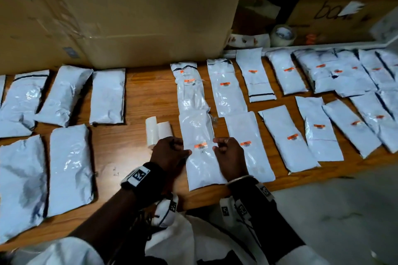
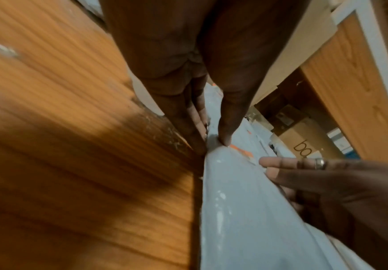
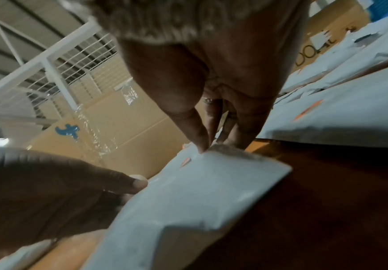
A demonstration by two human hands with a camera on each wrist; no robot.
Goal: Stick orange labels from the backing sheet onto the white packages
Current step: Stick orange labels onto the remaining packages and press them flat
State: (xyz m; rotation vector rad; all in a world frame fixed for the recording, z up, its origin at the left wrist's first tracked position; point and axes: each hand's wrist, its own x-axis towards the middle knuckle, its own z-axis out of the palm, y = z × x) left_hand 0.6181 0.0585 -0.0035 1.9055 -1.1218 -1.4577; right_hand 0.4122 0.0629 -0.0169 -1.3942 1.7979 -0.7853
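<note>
A white package (image 1: 202, 168) (image 2: 246, 219) (image 3: 199, 191) lies near the front of the wooden table (image 1: 150, 97), with an orange label (image 1: 200, 146) (image 2: 243, 152) (image 3: 185, 160) stuck on its middle. My left hand (image 1: 172, 150) (image 2: 213, 144) pinches its left edge, thumb on top. On the opposite side, my right hand (image 1: 226, 153) (image 3: 218, 146) pinches the right edge the same way. A white roll of backing sheet (image 1: 158, 133) lies just beyond my left hand.
Several unlabelled white packages (image 1: 71, 168) lie to the left. Several labelled ones (image 1: 293, 135) fill the right side. A big cardboard box (image 1: 140, 6) stands at the back, with a tape roll (image 1: 283, 35) to its right. The table's front edge (image 1: 215, 199) is close to my wrists.
</note>
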